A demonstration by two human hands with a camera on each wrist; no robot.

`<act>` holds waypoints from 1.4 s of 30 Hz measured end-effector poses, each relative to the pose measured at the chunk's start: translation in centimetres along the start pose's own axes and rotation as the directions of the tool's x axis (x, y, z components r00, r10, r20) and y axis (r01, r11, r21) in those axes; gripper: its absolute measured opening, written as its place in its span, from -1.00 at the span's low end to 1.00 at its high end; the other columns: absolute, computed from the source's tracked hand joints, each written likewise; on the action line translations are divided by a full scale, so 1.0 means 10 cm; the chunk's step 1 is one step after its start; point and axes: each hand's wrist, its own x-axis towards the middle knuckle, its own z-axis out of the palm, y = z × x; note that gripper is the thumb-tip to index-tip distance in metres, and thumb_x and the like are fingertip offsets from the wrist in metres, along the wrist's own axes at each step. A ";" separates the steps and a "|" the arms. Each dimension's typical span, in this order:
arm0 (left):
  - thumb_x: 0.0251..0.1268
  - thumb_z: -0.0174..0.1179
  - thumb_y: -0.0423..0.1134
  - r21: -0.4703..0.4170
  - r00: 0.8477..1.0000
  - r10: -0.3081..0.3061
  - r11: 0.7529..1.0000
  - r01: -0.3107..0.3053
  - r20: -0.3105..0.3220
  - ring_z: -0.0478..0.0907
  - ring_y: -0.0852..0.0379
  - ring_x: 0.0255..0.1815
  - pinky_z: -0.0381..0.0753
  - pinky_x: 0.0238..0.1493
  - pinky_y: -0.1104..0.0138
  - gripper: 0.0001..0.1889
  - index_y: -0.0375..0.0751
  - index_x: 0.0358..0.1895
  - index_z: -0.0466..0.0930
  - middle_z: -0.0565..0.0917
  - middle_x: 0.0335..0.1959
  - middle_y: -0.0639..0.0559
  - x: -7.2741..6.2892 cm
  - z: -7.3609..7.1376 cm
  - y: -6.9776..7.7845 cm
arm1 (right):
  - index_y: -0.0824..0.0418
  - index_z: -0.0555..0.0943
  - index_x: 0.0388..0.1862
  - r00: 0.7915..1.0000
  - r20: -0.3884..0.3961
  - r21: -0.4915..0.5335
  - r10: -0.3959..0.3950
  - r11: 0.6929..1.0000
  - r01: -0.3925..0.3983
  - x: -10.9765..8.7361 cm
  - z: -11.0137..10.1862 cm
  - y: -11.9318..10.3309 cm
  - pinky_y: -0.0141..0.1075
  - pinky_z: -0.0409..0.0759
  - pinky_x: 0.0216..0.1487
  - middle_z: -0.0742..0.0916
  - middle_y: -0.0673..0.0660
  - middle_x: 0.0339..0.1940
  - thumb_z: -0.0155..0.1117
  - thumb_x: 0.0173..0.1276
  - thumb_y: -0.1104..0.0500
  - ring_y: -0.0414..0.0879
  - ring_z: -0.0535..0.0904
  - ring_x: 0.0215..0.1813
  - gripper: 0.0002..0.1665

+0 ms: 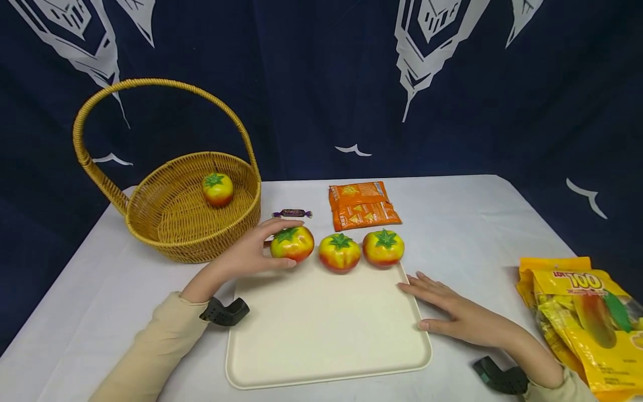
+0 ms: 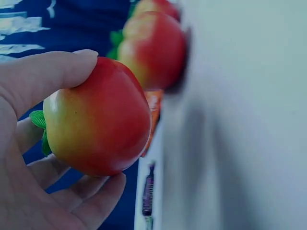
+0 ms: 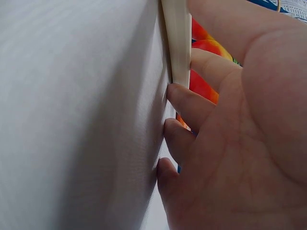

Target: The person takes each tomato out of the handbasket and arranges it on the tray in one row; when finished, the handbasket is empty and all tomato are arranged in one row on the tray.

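Observation:
My left hand [image 1: 256,249] grips a yellow-red tomato [image 1: 296,244] with a green leafy top, over the tray's far left corner. In the left wrist view, the thumb and fingers curl round this tomato [image 2: 98,120], which looks held off the tray. Two more tomatoes, one in the middle [image 1: 339,253] and one at the right [image 1: 383,248], sit along the far edge of the cream tray [image 1: 329,329]. My right hand [image 1: 459,312] rests at the tray's right edge, fingers extended; in the right wrist view, fingertips [image 3: 176,91] touch the tray's rim [image 3: 180,43] and the tablecloth.
A wicker basket [image 1: 166,223] with a tall handle stands at the back left, holding a tomato [image 1: 218,190]. Behind the tray lie a purple-wrapped candy [image 1: 292,213] and an orange snack packet [image 1: 364,206]. Yellow mango candy bags [image 1: 582,318] lie at the right.

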 end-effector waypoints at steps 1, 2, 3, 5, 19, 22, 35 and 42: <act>-0.01 0.44 -0.18 0.016 1.000 0.014 1.000 -0.014 0.007 0.34 0.05 0.14 0.36 0.12 0.08 -0.29 0.02 0.29 0.38 0.40 0.22 0.04 0.01 0.03 -0.01 | -0.12 0.24 0.43 1.000 -0.001 -0.002 -0.001 1.000 0.001 0.00 0.00 0.00 0.37 -0.03 0.17 0.20 0.21 0.45 0.22 0.30 -0.08 0.32 -0.06 0.41 -0.26; -0.01 0.44 -0.19 0.028 1.000 0.026 0.999 -0.026 0.013 0.34 0.06 0.14 0.36 0.13 0.09 -0.30 0.00 0.29 0.39 0.40 0.22 0.05 0.01 0.06 -0.03 | -0.12 0.24 0.43 1.000 -0.002 -0.004 -0.002 1.000 0.002 0.00 0.00 0.00 0.37 -0.02 0.16 0.19 0.22 0.45 0.22 0.30 -0.08 0.33 -0.05 0.41 -0.26; -0.01 0.44 -0.20 0.032 0.999 0.030 0.999 -0.031 0.020 0.34 0.07 0.15 0.34 0.14 0.10 -0.30 -0.01 0.29 0.39 0.40 0.21 0.05 0.02 0.08 -0.04 | -0.11 0.24 0.43 1.000 -0.003 -0.006 -0.004 1.000 0.004 0.00 0.00 0.00 0.38 -0.01 0.15 0.19 0.23 0.45 0.22 0.30 -0.08 0.34 -0.05 0.40 -0.26; -0.01 0.44 -0.24 0.033 0.999 0.040 0.999 -0.042 0.035 0.34 0.07 0.15 0.33 0.15 0.12 -0.31 -0.05 0.28 0.40 0.40 0.20 0.03 0.03 0.11 -0.05 | -0.11 0.23 0.44 1.000 -0.004 -0.010 -0.007 1.000 0.007 -0.01 -0.01 0.00 0.39 0.01 0.14 0.18 0.25 0.45 0.22 0.30 -0.08 0.35 -0.04 0.40 -0.26; -0.02 0.44 -0.27 0.102 0.995 0.074 0.991 -0.081 0.070 0.37 0.00 0.13 0.34 0.16 0.15 -0.31 -0.16 0.27 0.40 0.39 0.17 -0.09 0.11 0.23 -0.06 | -0.13 0.24 0.43 1.000 -0.003 -0.006 -0.012 1.000 0.012 0.01 -0.01 0.01 0.35 -0.04 0.18 0.21 0.17 0.45 0.22 0.30 -0.07 0.30 -0.06 0.42 -0.27; -0.03 0.45 -0.27 0.110 0.995 0.072 0.991 -0.080 0.072 0.37 -0.02 0.14 0.34 0.17 0.14 -0.30 -0.17 0.27 0.39 0.38 0.17 -0.11 0.12 0.25 -0.06 | -0.13 0.23 0.43 1.000 -0.003 -0.005 -0.010 1.000 0.010 0.01 -0.01 0.01 0.35 -0.04 0.18 0.21 0.16 0.45 0.22 0.30 -0.07 0.30 -0.06 0.42 -0.26; 0.05 0.40 -0.25 0.048 0.996 0.072 0.996 -0.075 0.053 0.32 -0.05 0.22 0.33 0.17 0.05 -0.36 -0.13 0.27 0.40 0.38 0.25 -0.05 0.08 -0.08 0.03 | -0.11 0.24 0.43 1.000 -0.010 -0.019 -0.027 0.999 0.027 0.00 0.00 0.01 0.36 0.02 0.16 0.21 0.22 0.44 0.22 0.30 -0.08 0.32 -0.02 0.40 -0.26; 0.28 0.21 -0.20 -0.199 0.975 -0.071 0.980 0.028 -0.209 0.37 0.00 0.18 0.38 0.15 0.28 -0.55 -0.18 0.22 0.43 0.46 0.17 -0.05 0.07 -0.82 0.09 | -0.12 0.23 0.44 1.000 0.000 -0.015 -0.015 1.000 0.015 0.00 0.00 0.02 0.38 0.04 0.13 0.17 0.28 0.44 0.21 0.30 -0.08 0.35 -0.02 0.39 -0.26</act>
